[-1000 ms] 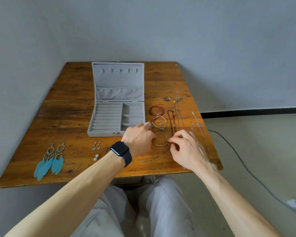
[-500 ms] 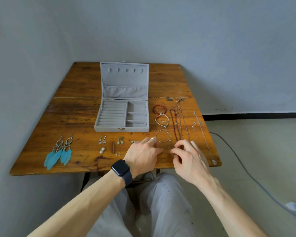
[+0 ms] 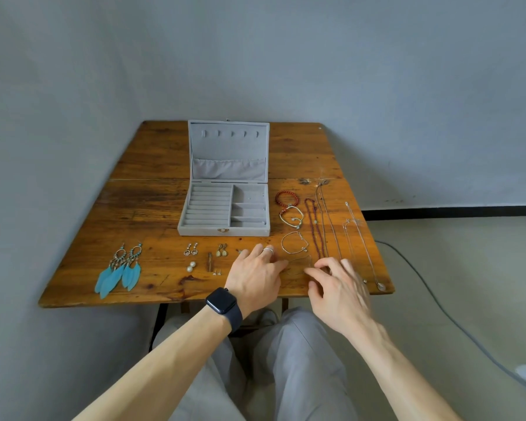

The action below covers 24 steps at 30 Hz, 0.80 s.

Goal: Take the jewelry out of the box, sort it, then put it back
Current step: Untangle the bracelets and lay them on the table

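Note:
The grey jewelry box [image 3: 223, 231] stands open and empty at mid-table. Right of it lie a red bead bracelet [image 3: 286, 196], a white bracelet [image 3: 290, 217], a thin wire bracelet [image 3: 293, 243], a dark bead necklace [image 3: 315, 226] and several chain necklaces [image 3: 359, 241]. A fine chain bracelet [image 3: 298, 264] lies between my hands. My left hand [image 3: 255, 278], wearing a ring and a watch, rests flat on the table with its index fingertip at the chain's left end. My right hand [image 3: 337, 287], blurred, pinches the chain's right end with thumb and forefinger.
Earrings lie in a row along the wooden table's [image 3: 152, 208] front: blue feather earrings [image 3: 119, 271], small drop pairs [image 3: 191, 250], amber drops [image 3: 222, 250], pearl studs [image 3: 191, 266], a brown clip [image 3: 210, 262]. A grey cable [image 3: 431, 296] runs across the floor at right.
Both hands drew back toward the table's front edge, bringing the fine chain down below the wire bracelet. The camera tilted up and back, uncovering the earrings that my left arm hid.

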Tool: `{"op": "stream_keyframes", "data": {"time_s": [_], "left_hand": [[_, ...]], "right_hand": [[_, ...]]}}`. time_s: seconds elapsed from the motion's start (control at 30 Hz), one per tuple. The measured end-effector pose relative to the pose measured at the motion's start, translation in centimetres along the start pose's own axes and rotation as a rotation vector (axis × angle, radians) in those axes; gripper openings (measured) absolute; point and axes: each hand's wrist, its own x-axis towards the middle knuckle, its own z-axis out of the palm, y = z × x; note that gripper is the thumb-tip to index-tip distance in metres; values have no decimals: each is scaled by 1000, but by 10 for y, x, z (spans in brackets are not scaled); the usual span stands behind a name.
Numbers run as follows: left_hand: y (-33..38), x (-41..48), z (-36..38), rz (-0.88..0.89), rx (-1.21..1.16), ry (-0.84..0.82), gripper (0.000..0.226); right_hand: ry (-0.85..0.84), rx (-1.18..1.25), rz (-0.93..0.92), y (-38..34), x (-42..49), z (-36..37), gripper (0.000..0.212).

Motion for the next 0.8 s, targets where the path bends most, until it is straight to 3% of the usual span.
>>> {"op": "stream_keyframes", "data": {"time_s": [0.43, 0.67, 0.8], "left_hand": [[3, 8, -4, -15, 64, -32, 37], [-13, -18, -18, -142, -28, 128, 39], [-48, -51, -27, -276, -88, 208, 36]], "right_hand": [[65, 9, 6, -5, -11, 5, 27], [108, 169, 53, -17, -14, -7, 32], [173, 265, -8, -42, -11, -5, 30]]}}
